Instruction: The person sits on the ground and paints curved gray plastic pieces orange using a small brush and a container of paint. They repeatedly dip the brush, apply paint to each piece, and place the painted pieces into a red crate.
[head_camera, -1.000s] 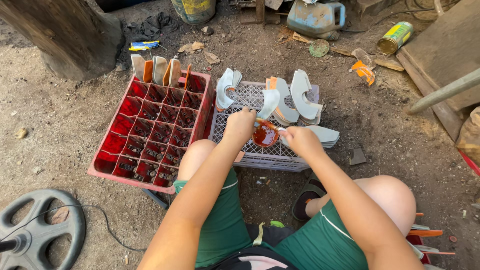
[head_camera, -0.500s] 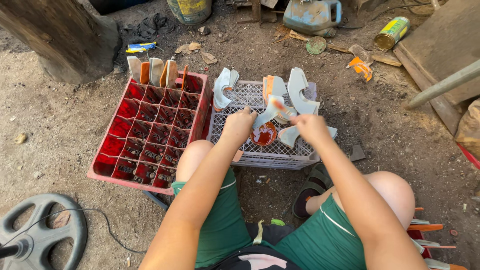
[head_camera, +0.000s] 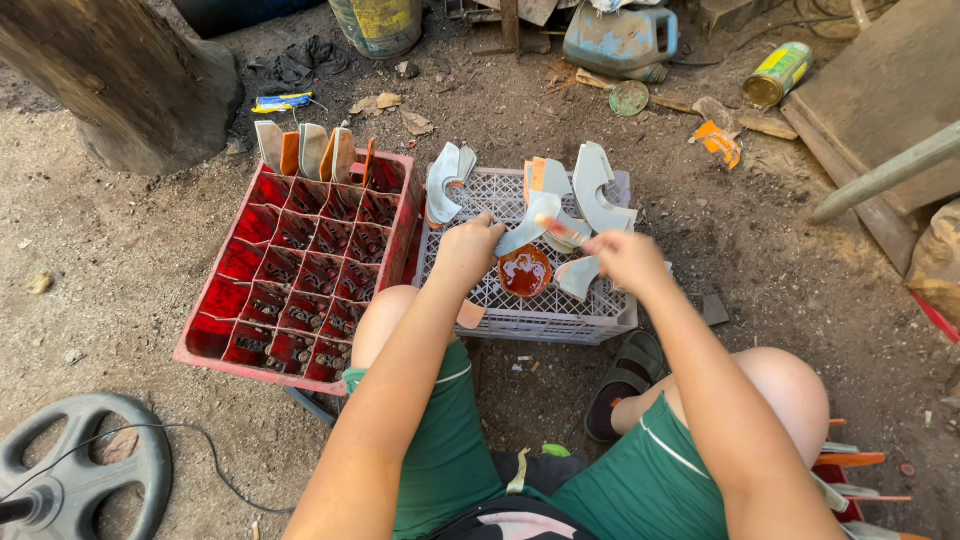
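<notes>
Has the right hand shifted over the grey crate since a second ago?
Yes. The right hand has moved rightward and slightly up, away from the small orange bowl on the grey crate; earlier it sat right beside the bowl.

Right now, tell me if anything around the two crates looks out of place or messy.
Litter lies on the dirt beyond the crates: a tipped yellow-green can, a round lid and an orange scrap. The red divided crate sits askew to the white lattice crate. Nothing looks spilled from the small cup of red-brown liquid.
</notes>
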